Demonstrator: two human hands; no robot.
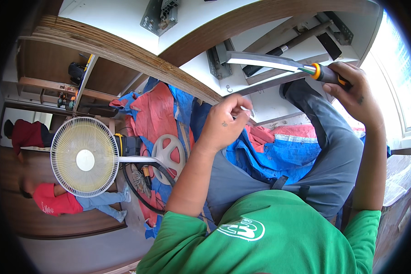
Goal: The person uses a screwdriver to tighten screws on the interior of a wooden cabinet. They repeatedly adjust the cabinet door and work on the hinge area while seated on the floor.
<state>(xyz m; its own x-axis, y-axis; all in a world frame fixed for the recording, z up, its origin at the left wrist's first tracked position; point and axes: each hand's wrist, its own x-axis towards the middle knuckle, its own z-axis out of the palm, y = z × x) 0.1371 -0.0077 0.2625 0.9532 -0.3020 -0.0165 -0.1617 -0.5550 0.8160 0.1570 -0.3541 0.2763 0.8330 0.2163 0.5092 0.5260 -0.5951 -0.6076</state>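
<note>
My right hand [351, 86] is wrapped round the black-and-orange handle of a hand saw [269, 60], whose long silvery blade points left across the open cabinet. At the middle, my left hand [228, 119] is closed, with a small whitish piece [246, 108] showing at its fingertips; its kind cannot be made out. The left hand is below the cabinet's wooden edge, apart from the saw. Behind the blade, a hammer-like tool with a dark handle [278, 50] lies in the white cabinet [187, 23], near metal brackets [220, 61].
My legs [333, 150] straddle blue and red tarpaulin [278, 155]. A fan [84, 160] stands at the left, near a cable [144, 196]. Two people are farther left, one in a red shirt [55, 198]. A plywood edge [123, 50] crosses the upper left; a window [397, 68] is at right.
</note>
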